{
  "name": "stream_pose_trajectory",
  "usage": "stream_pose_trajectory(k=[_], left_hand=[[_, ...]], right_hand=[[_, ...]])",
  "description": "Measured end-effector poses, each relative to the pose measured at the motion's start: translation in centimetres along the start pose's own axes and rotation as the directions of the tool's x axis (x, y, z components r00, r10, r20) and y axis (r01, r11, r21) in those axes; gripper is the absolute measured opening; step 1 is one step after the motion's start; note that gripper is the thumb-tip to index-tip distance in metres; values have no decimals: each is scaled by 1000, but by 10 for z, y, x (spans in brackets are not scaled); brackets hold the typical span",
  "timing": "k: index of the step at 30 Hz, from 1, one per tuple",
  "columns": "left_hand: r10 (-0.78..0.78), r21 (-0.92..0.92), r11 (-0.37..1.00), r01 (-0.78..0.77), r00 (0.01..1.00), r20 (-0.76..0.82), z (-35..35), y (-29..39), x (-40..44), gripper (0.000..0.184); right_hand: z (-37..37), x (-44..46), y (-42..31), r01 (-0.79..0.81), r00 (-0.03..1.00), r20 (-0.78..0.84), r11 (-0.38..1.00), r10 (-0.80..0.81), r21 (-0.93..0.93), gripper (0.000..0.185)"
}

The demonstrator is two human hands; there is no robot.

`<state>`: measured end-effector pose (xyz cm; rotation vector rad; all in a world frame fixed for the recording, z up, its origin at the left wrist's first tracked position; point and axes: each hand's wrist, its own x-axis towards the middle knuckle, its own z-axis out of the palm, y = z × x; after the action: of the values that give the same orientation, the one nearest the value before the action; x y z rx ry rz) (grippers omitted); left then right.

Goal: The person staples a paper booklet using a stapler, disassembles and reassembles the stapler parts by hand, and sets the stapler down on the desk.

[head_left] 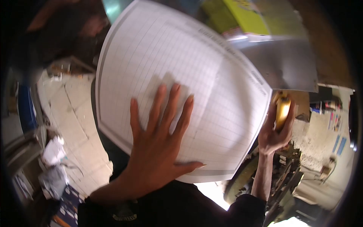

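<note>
Spread over the middle of the view is a large white ruled sheet (181, 56), printed with a grid of lines and a grey border. I cannot tell whether more sheets lie under it. My left hand (157, 147) rests on its lower part, palm down with the fingers spread. At the sheet's right corner, my right hand (273, 140) is wrapped round a shiny yellow handheld tool (283, 109). The front end of this tool is close to the paper corner, and its exact kind is hard to make out.
Beyond the sheet lies a shiny metal surface (281, 60) with a yellow-green printed item (247, 17) on it. Dark machinery (280, 170) stands below my right forearm. Crumpled white plastic bags (55, 181) lie on the left near the tiled floor (72, 109). A blurred dark figure is at the upper left.
</note>
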<state>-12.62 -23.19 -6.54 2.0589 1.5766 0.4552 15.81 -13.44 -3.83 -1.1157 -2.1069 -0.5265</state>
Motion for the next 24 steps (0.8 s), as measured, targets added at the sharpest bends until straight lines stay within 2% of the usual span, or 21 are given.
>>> stream_pose_trajectory(k=[1, 2, 4, 5, 6, 7, 8, 10, 11, 12, 14, 15, 16, 18, 19, 20, 21, 22, 24], left_hand=[[96, 49, 994, -98, 995, 35, 1, 7, -4, 110], [183, 99, 977, -190, 980, 74, 1, 14, -10, 105], [446, -195, 885, -422, 890, 97, -1, 35, -24, 90], [472, -168, 876, -452, 875, 104, 3, 40, -26, 90], [464, -55, 883, -465, 853, 237, 13, 43, -25, 81], [433, 58, 873, -484, 824, 366, 20, 44, -27, 73], [453, 80, 853, -516, 807, 379, 23, 43, -32, 73], [429, 117, 877, -467, 868, 252, 19, 39, -33, 63], [508, 95, 837, -540, 829, 234, 7, 36, -35, 56], [524, 113, 821, -560, 817, 242, -6, 35, -34, 56], [637, 196, 700, -687, 724, 264, -33, 34, -31, 49], [645, 227, 680, -697, 716, 266, -49, 41, -27, 49], [663, 251, 680, -689, 724, 191, -67, 50, -22, 44], [697, 372, 660, -653, 717, 22, -105, 70, -7, 37], [716, 364, 659, -658, 697, -36, -120, 71, 6, 37], [730, 351, 661, -664, 677, -93, -136, 70, 16, 37], [615, 367, 757, -541, 780, -117, -156, 75, 22, 37], [482, 373, 835, -404, 865, -142, -176, 77, 27, 37], [374, 333, 917, -221, 769, -519, -213, 72, 49, 43]], right_hand=[[-2, 0, 8, -209, 978, -15, 976, 210, 55, 43], [-3, 3, 14, -400, 914, -20, 908, 406, 127, 42], [-5, 10, 20, -464, 870, -98, 870, 483, 163, 39], [-7, 10, 20, -573, 798, -21, 770, 602, 279, 36], [-11, 9, 19, -664, 713, 68, 641, 697, 385, 35], [-16, 12, 12, -758, 612, 155, 519, 776, 394, 40], [-12, 4, 19, -726, 600, 236, 397, 764, 561, 45], [-20, -2, 23, -764, 511, 393, 194, 765, 616, 43], [-24, -7, 24, -736, 504, 339, 189, 794, 650, 38], [-28, -11, 28, -722, 501, 315, 189, 806, 665, 38], [-35, -20, 42, -645, 445, 177, 177, 878, 743, 34], [-40, -24, 51, -638, 420, 194, 136, 886, 758, 30], [-40, -25, 52, -607, 431, 167, 148, 887, 780, 30], [-41, -28, 53, -569, 375, 211, 44, 903, 821, 30], [-38, -29, 52, -552, 337, 248, -23, 908, 833, 30], [-34, -33, 52, -591, 406, 178, 109, 896, 800, 31], [-30, -38, 51, -614, 471, 106, 240, 876, 752, 31], [-38, -25, 44, -514, 376, 287, -60, 881, 855, 33], [-45, -18, 34, -503, 392, 276, -46, 877, 863, 30]])
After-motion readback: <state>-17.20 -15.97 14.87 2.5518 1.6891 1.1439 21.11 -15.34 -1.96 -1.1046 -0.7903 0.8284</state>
